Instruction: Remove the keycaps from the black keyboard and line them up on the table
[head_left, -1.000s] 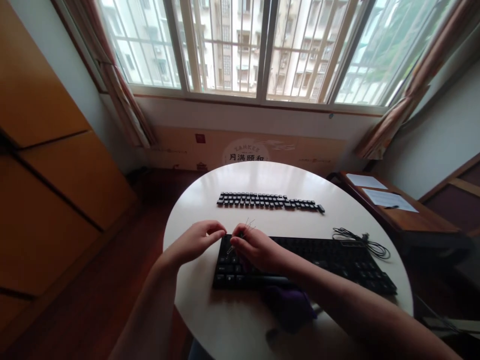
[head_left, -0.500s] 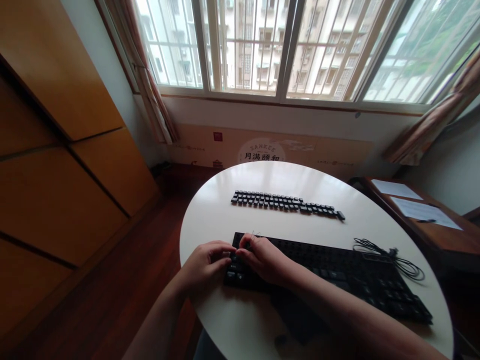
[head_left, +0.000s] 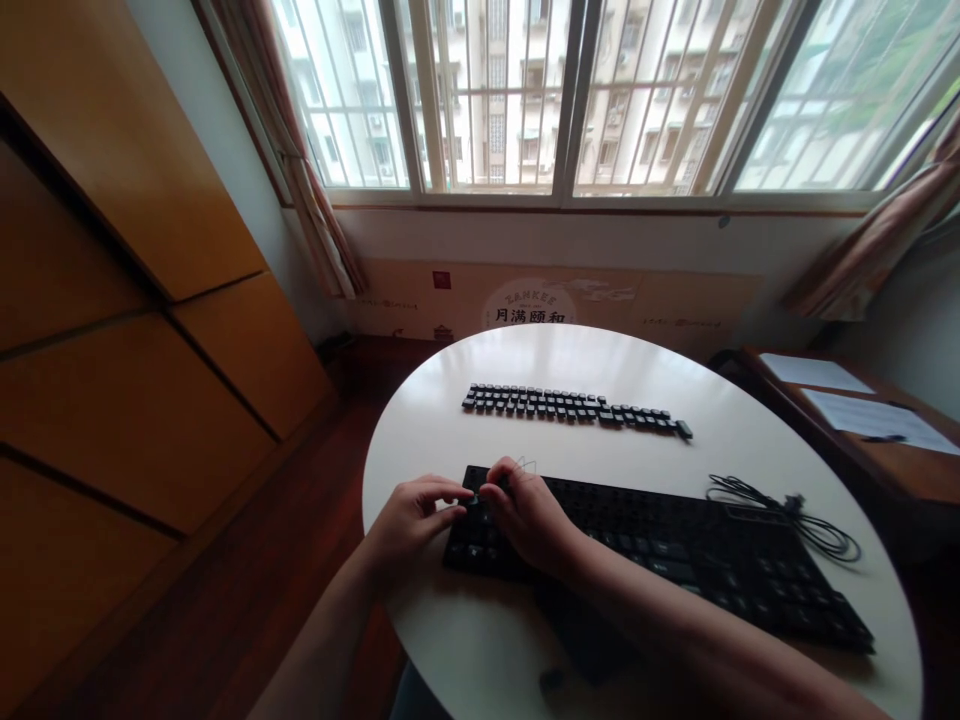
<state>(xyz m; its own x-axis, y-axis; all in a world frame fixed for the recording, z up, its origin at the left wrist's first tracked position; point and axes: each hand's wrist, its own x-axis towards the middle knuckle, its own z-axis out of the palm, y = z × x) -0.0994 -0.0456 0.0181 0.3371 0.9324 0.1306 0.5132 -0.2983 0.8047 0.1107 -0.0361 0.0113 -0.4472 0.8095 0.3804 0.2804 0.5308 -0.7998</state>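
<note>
A black keyboard (head_left: 630,510) lies on the white round table, several key places in its upper rows without caps. My left hand (head_left: 412,515) is at its left end, index finger and thumb curled in around a small black keycap (head_left: 473,502). Just to the right, my right hand (head_left: 529,510) is closed, with thin wire loops of what looks like a keycap puller (head_left: 527,466) sticking up from it. Its fingertips almost meet those of my left hand, and it hides part of the keyboard. Beyond, loose black keycaps (head_left: 532,402) stand in rows.
A coiled black cable (head_left: 817,530) lies at the keyboard's upper right. A dark, cloth-like patch (head_left: 589,640) and a small black object (head_left: 551,680) are near the front of the white table (head_left: 435,650). Paper sheets (head_left: 877,418) rest on a brown surface at right.
The view has shifted slightly. My right hand has moved a little to the right, away from my left fingertips, with the wire loops still in it.
</note>
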